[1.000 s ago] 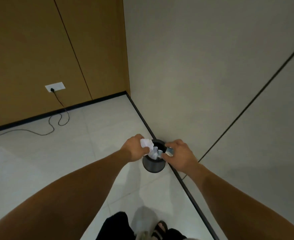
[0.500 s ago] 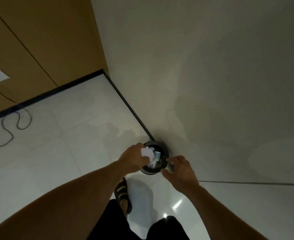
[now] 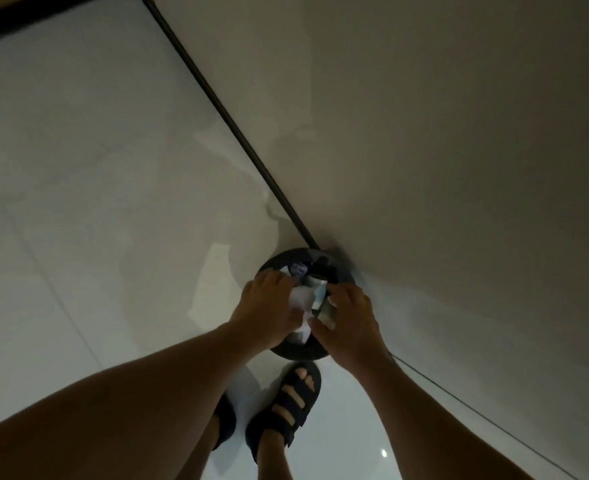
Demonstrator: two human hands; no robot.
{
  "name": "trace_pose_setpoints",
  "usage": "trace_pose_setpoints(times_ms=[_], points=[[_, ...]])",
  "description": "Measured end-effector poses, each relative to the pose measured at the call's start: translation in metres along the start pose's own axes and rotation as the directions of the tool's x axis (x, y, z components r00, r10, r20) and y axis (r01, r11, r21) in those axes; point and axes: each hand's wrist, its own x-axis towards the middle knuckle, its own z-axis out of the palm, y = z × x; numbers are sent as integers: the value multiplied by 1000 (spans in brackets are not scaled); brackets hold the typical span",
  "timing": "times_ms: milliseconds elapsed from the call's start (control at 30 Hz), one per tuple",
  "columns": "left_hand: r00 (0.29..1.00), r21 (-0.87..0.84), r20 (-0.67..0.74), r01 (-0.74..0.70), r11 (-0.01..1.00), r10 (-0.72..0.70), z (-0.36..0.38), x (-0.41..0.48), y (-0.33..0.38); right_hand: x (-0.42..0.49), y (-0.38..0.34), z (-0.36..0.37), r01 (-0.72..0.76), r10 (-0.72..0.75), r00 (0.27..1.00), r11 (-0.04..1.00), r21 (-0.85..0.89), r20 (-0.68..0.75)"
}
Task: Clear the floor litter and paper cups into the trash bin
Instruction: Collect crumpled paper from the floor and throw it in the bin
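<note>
Left hand (image 3: 269, 308): fingers curled round a crumpled white paper wad (image 3: 301, 296).
Right hand (image 3: 350, 323): pinches a pale grey litter piece (image 3: 322, 308) that touches the wad.
Round black trash bin (image 3: 300, 353): directly beneath both hands, against the grey wall (image 3: 424, 133).

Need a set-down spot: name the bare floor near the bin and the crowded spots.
Free: floor tile left of trash bin, up to baseboard. Crowded: bin mouth, left hand with crumpled paper, right hand with paper cup; sandal below.
</note>
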Motion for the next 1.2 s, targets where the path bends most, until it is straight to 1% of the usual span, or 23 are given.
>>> trace_pose_setpoints(times_ms=[67,133,200,233,300,400,533,600,667,733,867,1000,1067,1200], points=[[1000,118,-8,-27,993,28,28,22,-12,25,16,24,44,-44,999,998,-37,6],[999,198,-3,-43,979,44,49,33,-23,41,26,42,135,-135,991,982,-134,8],[998,251,-14,-58,966,63,61,35,-33,47,32,53,218,-228,974,943,-253,-10],[998,255,-15,-60,965,66,63,32,-37,45,33,56,220,-235,972,933,-285,-19],[999,210,-14,-38,977,42,60,19,-43,31,31,58,172,-186,982,949,-265,-28],[1000,149,0,10,989,-10,35,-8,-40,-4,18,47,57,-59,998,980,-191,-2],[998,103,47,41,994,-46,-21,-45,-14,-47,-17,2,-32,36,999,990,-140,26],[999,109,49,1,994,-6,-53,-59,3,-62,-39,-26,-38,40,999,993,-114,22],[997,156,50,-61,986,54,-92,-82,26,-83,-68,-65,-16,17,1000,993,-117,7],[994,216,41,-106,971,99,-131,-109,48,-108,-96,-105,10,-15,999,994,-112,-40],[989,273,52,-146,951,138,-197,-157,79,-162,-140,-167,-24,13,993,995,-96,-118],[970,347,131,-240,907,207,-240,-196,101,-220,-167,-207,-127,139,968,989,71,-209],[953,402,171,-301,865,252,-257,-214,115,-255,-177,-219,-190,211,943,976,103,-256],[892,472,251,-451,757,375,-279,-249,162,-336,-186,-227,-338,381,866,923,182,-324]])
